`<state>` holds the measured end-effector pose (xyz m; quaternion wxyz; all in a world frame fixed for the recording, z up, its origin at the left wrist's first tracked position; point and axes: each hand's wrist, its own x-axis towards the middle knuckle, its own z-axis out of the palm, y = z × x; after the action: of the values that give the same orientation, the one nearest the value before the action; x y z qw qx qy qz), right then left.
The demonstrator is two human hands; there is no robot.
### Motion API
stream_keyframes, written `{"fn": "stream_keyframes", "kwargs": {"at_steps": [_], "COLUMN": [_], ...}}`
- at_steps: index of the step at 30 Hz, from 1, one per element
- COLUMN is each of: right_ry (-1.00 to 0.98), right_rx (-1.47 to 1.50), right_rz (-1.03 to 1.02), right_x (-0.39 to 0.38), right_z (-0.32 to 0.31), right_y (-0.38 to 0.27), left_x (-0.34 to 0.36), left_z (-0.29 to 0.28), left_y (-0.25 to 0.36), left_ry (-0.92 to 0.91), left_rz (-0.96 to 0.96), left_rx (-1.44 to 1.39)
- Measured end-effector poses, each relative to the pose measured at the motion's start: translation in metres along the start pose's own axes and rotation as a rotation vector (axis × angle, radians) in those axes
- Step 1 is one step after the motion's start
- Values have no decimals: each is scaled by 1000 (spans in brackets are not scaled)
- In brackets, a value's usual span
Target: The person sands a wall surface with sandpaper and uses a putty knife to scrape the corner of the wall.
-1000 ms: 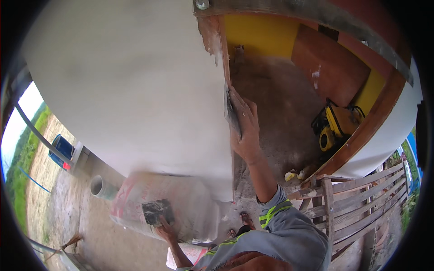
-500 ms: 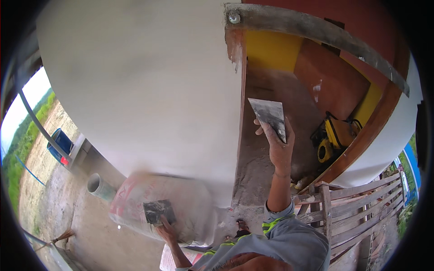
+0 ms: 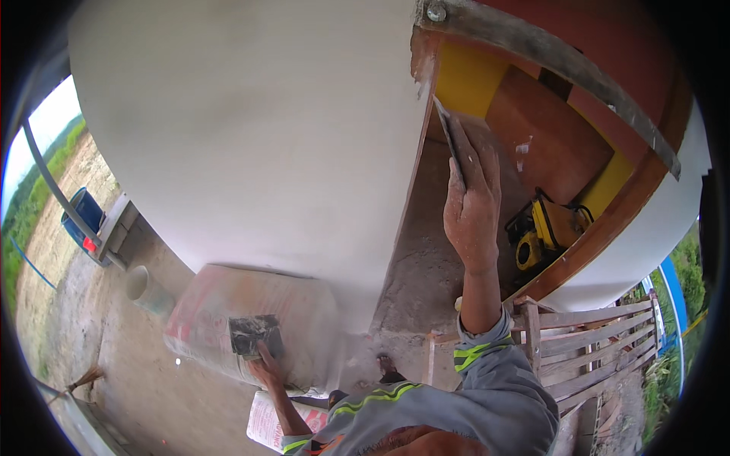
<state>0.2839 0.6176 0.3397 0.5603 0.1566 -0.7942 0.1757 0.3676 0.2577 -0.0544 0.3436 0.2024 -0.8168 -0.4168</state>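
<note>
My right hand [image 3: 473, 220] is raised at the doorway edge of the white wall [image 3: 266, 152]. It grips a flat putty blade [image 3: 450, 137], now seen nearly edge-on, with fingers stretched along its back. The blade's tip is close to the wall's corner; I cannot tell whether it touches. Lower down, my left hand [image 3: 266, 371] holds a dark, square putty blade [image 3: 255, 337] smeared with pale filler. That blade appears in front of a large dusty sack [image 3: 205, 304] at the foot of the wall.
Beyond the doorway stands a yellow and black machine [image 3: 549, 232]. A wooden slatted bench [image 3: 601, 334] is at right. A pale bucket [image 3: 148, 292], a blue barrel [image 3: 84, 220] and a broom [image 3: 85, 378] are at left. A wooden beam [image 3: 547, 57] crosses above.
My right hand has risen and turned, so its blade shows edge-on rather than face-on. The view has shifted; my left hand still holds its blade before the sack.
</note>
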Motion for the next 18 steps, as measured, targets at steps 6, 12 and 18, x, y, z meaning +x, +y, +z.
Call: {"fn": "stream_keyframes", "kwargs": {"at_steps": [6,12,18], "right_ry": [-34,-817,-731], "right_rx": [-609,-59,-193], "right_rz": [-271,214,636], "right_x": [13,-205,-267], "right_z": [77,67,-23], "right_y": [-8,9,61], "left_x": [-1,16,67], "left_z": [3,1,64], "left_y": [18,75,258], "left_ry": [54,-25,-39], "left_rz": [-152,-213,573], "left_rx": [-96,-110,-257]}}
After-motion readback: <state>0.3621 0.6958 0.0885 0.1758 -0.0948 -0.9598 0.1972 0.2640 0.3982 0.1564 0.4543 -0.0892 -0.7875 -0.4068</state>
